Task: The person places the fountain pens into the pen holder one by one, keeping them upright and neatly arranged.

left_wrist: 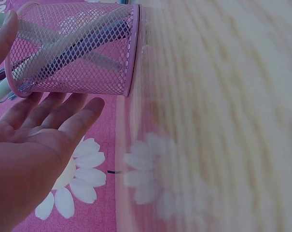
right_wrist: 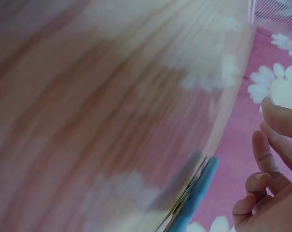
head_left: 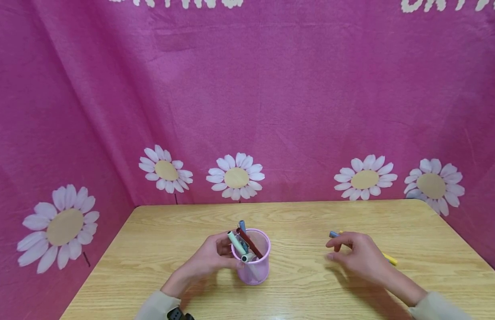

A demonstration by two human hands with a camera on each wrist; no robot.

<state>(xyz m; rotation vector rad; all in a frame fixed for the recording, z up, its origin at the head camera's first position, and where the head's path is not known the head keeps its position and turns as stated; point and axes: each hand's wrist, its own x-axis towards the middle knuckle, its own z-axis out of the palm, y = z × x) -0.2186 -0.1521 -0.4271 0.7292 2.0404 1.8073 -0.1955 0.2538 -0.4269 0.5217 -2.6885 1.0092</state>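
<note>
A pink mesh pen cup (head_left: 253, 273) stands upright on the table, and several pens and markers lean inside it. Among them are a pale green marker (head_left: 236, 243), a dark red pen (head_left: 249, 243) and a blue one (head_left: 242, 226). My left hand (head_left: 209, 258) holds the cup from its left side, thumb near the rim and fingers against the mesh (left_wrist: 73, 58). Over to the right, my right hand (head_left: 361, 258) hovers with loosely bent fingers and nothing in its grasp. Below it lie a blue pen (head_left: 333, 234) and a yellow one (head_left: 390, 259), partly hidden by the hand.
The wooden table (head_left: 299, 231) runs back to a pink curtain (head_left: 295, 111) printed with white daisies. More curtain hangs along the left side. A dark watch (head_left: 176, 314) is on the left wrist.
</note>
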